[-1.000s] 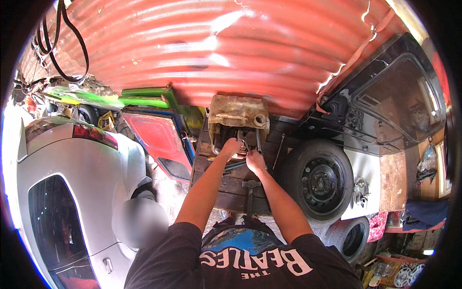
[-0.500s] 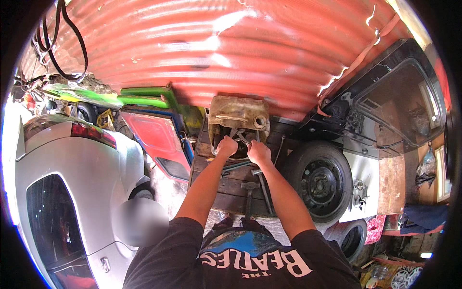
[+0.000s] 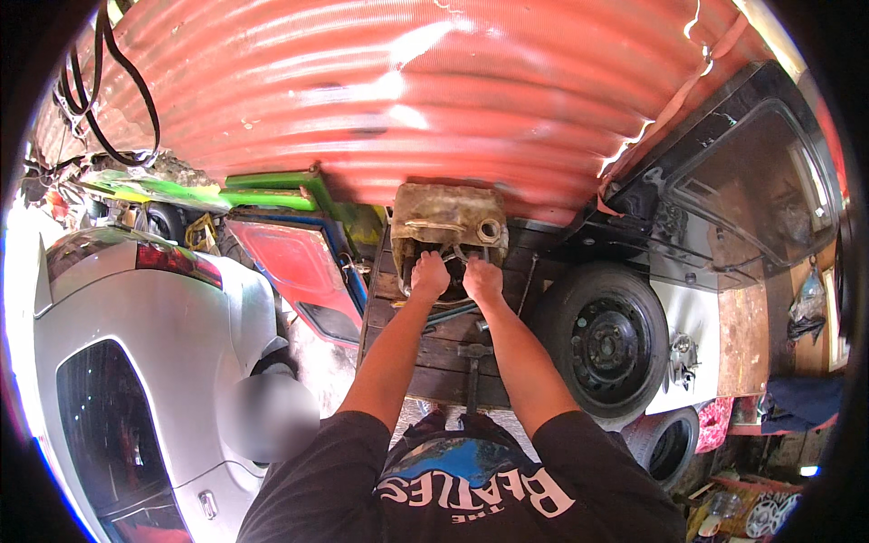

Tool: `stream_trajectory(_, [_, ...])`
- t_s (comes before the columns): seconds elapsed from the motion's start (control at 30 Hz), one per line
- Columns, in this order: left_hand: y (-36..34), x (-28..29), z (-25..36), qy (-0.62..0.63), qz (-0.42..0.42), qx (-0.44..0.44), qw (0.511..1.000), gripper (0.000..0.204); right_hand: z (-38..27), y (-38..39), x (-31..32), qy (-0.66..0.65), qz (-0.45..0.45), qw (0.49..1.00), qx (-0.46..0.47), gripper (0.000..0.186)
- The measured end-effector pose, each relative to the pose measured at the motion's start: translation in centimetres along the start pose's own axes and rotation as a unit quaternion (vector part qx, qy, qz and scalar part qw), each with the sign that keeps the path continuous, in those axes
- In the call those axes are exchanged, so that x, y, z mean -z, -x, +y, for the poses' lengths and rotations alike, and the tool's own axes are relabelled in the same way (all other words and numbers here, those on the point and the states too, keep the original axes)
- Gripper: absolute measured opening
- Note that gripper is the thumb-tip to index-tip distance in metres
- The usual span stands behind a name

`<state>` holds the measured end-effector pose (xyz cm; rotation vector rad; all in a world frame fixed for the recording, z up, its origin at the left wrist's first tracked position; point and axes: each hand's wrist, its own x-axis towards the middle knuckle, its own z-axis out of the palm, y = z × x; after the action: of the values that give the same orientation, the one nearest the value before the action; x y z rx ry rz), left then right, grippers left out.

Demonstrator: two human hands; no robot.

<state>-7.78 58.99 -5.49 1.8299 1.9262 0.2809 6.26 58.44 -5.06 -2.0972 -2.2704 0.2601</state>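
On the wooden bench [image 3: 434, 366] stands a grimy tan, box-shaped container [image 3: 448, 206] with a round opening at its upper right. Its near side is open, and greyish metal parts show dimly inside. My left hand [image 3: 429, 275] is closed at the left of this opening. Beside it, my right hand [image 3: 482, 279] is closed at the right. Between the fingers runs a thin greyish metal piece [image 3: 459, 254], too small to name, and which hand grips it I cannot tell. A hammer [image 3: 472, 355] lies on the planks below my hands.
A wheel with a black steel rim [image 3: 605, 339] stands right of the bench, below a black car hatch [image 3: 733, 181]. Red and green panels [image 3: 290, 258] lean at the left, near a silver car [image 3: 154, 308]. A red corrugated sheet [image 3: 434, 90] rises behind.
My right hand has moved slightly left and drawn nearer to my left hand. The thin metal piece between them sits at a different angle. The container has stayed in place.
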Motion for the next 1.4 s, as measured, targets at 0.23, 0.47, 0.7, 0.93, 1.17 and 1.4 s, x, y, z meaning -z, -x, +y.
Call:
stream_trajectory(0.23, [2.2,-1.8,0.1,-0.03,-0.002,-0.018,0.999,0.037,-0.2,-1.4,-1.4,0.021,0.029,0.998,0.048,0.017])
stream_trajectory(0.47, [4.7,-3.7,-0.9,-0.044,-0.05,-0.065,0.996,0.031,-0.3,-3.3,-4.3,-0.011,0.058,0.998,0.028,0.019])
stream_trajectory(0.7, [5.5,-4.2,-2.0,-0.073,-0.028,-0.091,0.993,0.02,-2.0,-3.3,-5.1,-0.013,0.024,1.0,-0.008,0.021])
stream_trajectory(0.93, [6.1,-4.6,-2.3,-0.064,-0.005,-0.126,0.99,0.021,-1.7,-2.9,-6.6,0.043,-0.046,0.998,-0.004,0.029])
stream_trajectory(1.17, [6.7,-5.3,-2.6,-0.094,0.002,-0.162,0.982,0.02,-1.1,-0.6,-7.1,0.051,0.041,0.996,0.066,0.034])
stream_trajectory(1.4, [6.9,-4.5,-2.7,-0.12,-0.026,-0.184,0.975,0.025,-0.9,0.5,-5.0,-0.011,-0.108,0.992,0.064,0.031])
